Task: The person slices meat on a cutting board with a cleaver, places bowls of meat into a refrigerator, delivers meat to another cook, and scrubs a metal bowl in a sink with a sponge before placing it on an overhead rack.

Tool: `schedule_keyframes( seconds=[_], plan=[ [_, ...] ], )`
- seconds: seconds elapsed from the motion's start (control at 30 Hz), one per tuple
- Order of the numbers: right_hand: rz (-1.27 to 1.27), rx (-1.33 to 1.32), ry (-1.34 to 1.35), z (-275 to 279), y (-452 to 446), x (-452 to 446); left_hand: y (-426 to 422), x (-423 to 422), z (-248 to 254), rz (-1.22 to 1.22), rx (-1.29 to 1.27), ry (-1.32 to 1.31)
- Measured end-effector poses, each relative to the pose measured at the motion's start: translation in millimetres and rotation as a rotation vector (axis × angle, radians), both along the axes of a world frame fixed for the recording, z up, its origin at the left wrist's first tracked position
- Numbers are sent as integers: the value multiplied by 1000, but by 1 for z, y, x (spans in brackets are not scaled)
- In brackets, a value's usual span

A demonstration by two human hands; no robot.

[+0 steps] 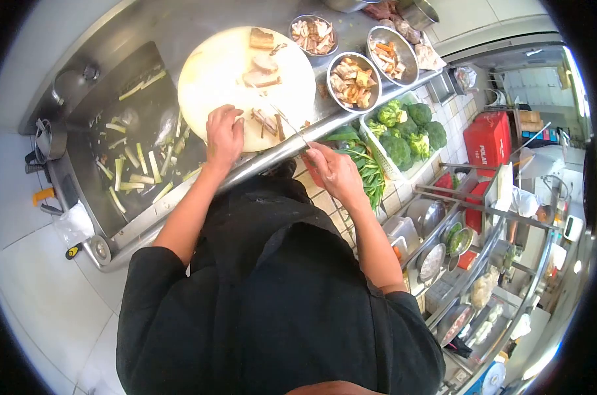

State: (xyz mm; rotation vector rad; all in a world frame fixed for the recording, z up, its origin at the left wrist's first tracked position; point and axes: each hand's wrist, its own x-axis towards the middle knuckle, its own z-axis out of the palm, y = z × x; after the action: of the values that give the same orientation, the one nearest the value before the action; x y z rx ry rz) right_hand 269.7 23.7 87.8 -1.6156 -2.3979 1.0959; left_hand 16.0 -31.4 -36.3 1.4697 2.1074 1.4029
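Observation:
My right hand (336,172) is closed around the handle of a knife (292,125), whose thin blade points up and left over the round white cutting board (203,72). On the board's near edge lies my left hand (224,135), fingers bent and a little apart, holding nothing. Between the hands and just beyond them are strips of cut meat (264,121). Farther back sit larger slices of meat (262,78) and a brown-skinned block of meat (261,38). Glare washes out part of the board.
Metal bowls of cut meat, including a near bowl (354,81), stand right of the board. A white crate (384,158) of broccoli (414,135) and leafy greens (366,170) sit below the counter. Cut green-white stalks (140,158) lie in the left sink (137,72). Shelves (489,230) stand right.

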Motion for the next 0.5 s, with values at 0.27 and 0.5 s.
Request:
schedule_keyframes(
  seconds=[0.27, 0.5],
  plan=[
    [-323, -451, 326, -34, 17, 36, 8, 67, -21, -58, -19, -194],
    [-425, -841, 429, -75, 45, 70, 32, 93, -27, -5, -129, -149]
  ],
)
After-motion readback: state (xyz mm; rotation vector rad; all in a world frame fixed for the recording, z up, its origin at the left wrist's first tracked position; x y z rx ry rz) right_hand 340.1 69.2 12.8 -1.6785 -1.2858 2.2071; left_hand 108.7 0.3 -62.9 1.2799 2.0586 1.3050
